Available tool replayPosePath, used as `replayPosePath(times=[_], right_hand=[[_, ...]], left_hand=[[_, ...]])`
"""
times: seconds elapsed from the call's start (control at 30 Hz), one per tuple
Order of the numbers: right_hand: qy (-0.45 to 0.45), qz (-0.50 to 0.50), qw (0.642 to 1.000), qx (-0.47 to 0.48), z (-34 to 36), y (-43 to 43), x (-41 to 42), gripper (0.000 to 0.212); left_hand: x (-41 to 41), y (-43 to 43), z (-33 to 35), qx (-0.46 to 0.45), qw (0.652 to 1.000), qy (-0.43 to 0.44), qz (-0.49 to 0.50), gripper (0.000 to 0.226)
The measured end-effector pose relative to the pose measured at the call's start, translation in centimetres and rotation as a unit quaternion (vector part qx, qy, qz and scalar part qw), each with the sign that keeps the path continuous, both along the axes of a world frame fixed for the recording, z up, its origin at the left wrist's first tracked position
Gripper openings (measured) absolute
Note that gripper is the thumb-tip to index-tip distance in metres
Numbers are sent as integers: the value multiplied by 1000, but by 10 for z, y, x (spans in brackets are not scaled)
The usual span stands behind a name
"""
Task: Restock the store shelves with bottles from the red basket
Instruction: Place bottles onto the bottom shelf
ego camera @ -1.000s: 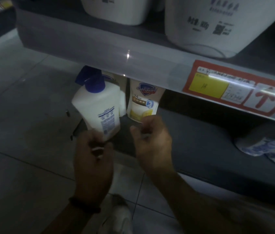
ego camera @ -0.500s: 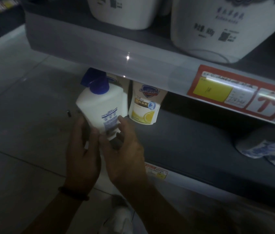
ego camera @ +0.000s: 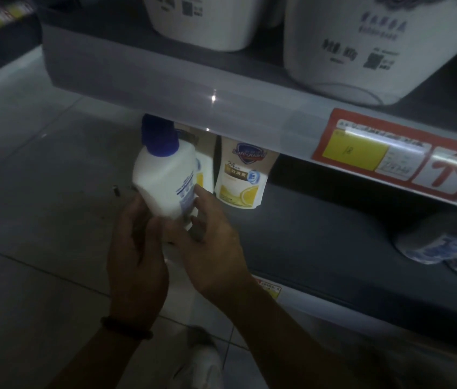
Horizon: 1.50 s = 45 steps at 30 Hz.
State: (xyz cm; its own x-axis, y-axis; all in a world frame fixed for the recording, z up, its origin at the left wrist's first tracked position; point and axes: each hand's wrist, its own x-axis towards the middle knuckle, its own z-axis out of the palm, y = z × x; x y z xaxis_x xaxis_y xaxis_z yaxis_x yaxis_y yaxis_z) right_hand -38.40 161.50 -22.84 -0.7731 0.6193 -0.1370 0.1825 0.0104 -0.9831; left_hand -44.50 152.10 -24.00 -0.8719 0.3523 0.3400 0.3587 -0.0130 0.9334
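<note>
A white bottle [ego camera: 165,178] with a blue cap tilts left at the front left end of the dark lower shelf [ego camera: 320,237]. My left hand [ego camera: 134,256] grips its base from the left. My right hand [ego camera: 210,242] holds its right side, with the forefinger lying along the blue label. Just behind and to the right stands a white and yellow refill pouch [ego camera: 242,176], with another pouch partly hidden behind the bottle. The red basket is out of view.
The upper shelf's clear edge strip [ego camera: 193,88] hangs right above the bottle's cap, with a red and yellow price tag [ego camera: 367,153]. Big white tubs [ego camera: 362,46] sit on top. Crumpled blue-white packs [ego camera: 446,248] lie at the right. Grey tiled floor lies left.
My right hand came in from the pouch and closed on the bottle's right side. The bottle has shifted a little toward the shelf, still tilted, with my left hand on its base.
</note>
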Motion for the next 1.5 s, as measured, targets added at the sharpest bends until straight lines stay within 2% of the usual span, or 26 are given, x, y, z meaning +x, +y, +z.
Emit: replayPosePath(times=[0.23,0.4,0.57,0.87,1.07,1.17,1.33,1.5], right_hand=[[-28,59,997,50,11,22,-3,75],[-59,60,991,100,12,30,-11,83],[-75,75,988,112,14,36,-19,86],[-97,108,978,152,14,48,-20,83],[-113,146,971,153,20,61,-22,82],[-112,128,971,168,17,63,-18,75],[-101,18,986,135,10,30,-11,64],[-86,-51,992,82,9,-7,1,52]], left_hand=[[6,-2,-7,-53,998,-3,41,37],[14,0,-3,-41,998,-11,41,35],[12,0,-7,-51,998,0,47,38],[-6,0,-16,-49,998,-10,29,34],[-28,0,-19,-86,996,35,-5,42],[-45,2,-20,-85,995,31,-38,54],[-58,15,-12,-75,994,3,-74,53],[-57,18,-4,-48,983,-64,-167,46]])
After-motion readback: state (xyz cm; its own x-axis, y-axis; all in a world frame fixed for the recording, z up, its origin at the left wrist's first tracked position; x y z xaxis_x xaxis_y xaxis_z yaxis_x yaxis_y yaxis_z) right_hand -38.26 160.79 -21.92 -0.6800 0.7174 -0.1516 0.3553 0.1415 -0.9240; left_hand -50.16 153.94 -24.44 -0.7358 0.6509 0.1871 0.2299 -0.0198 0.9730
